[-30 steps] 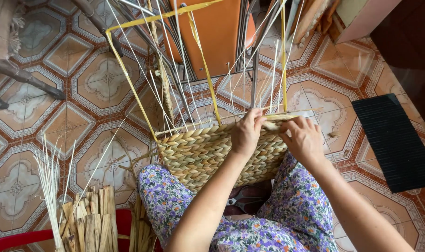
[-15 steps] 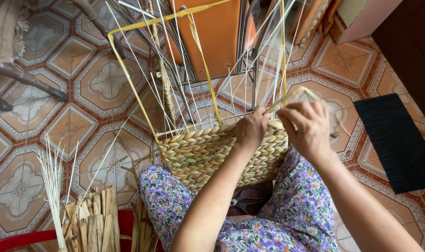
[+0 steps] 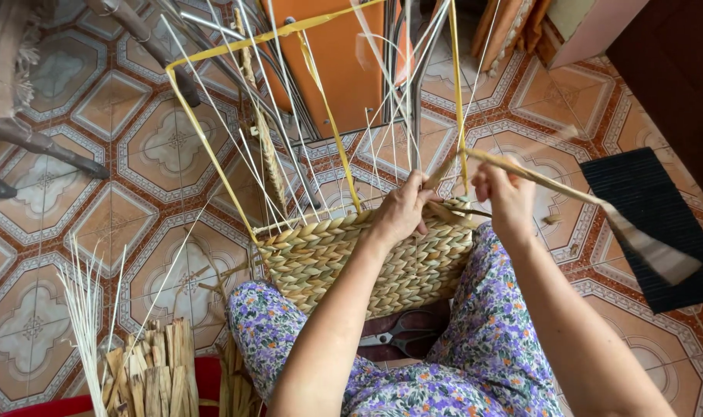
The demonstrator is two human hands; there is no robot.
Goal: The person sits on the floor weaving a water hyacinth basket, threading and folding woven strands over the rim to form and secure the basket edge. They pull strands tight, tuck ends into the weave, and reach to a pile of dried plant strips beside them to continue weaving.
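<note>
Woven straw basket [image 3: 367, 259], half-made, on the lap, thin white stakes [image 3: 290, 131] rising inside a yellow frame [image 3: 205, 139]. Left hand [image 3: 402, 212] pinches the basket rim. Right hand [image 3: 510, 197], just beside, grips a flat straw strand [image 3: 567, 189] running out rightward. Scissors [image 3: 402, 336] below. Straw bundle [image 3: 147, 371] lower left. No labels seen.

Half-woven straw basket [image 3: 367, 259] on lap

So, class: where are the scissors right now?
In the head view, the scissors lie low at centre, between the person's knees, just under the woven basket and partly hidden by the left forearm.
</note>
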